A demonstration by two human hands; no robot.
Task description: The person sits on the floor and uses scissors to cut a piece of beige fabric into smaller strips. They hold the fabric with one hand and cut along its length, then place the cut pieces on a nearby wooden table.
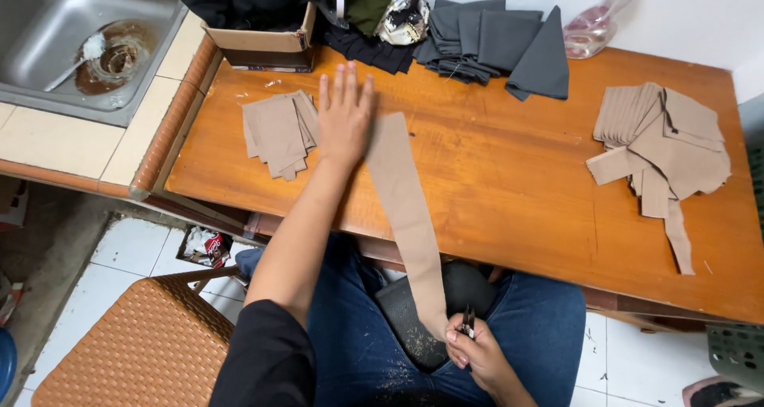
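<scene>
A long tan fabric strip (406, 208) runs from the wooden table (509, 184) down over its front edge to my lap. My left hand (344, 114) lies flat, fingers apart, on the table at the strip's top end, pressing it. My right hand (476, 353) is down at my lap, closed around a small dark tool and pinching the strip's lower end. A stack of cut tan pieces (278, 132) sits just left of my left hand.
A pile of tan fabric pieces (664, 148) lies at the table's right. Folded dark grey cloths (497, 41) and a plastic bottle (593, 21) sit at the back, a cardboard box (267, 41) at back left. A steel sink (79, 49) is left; a woven stool (143, 343) below.
</scene>
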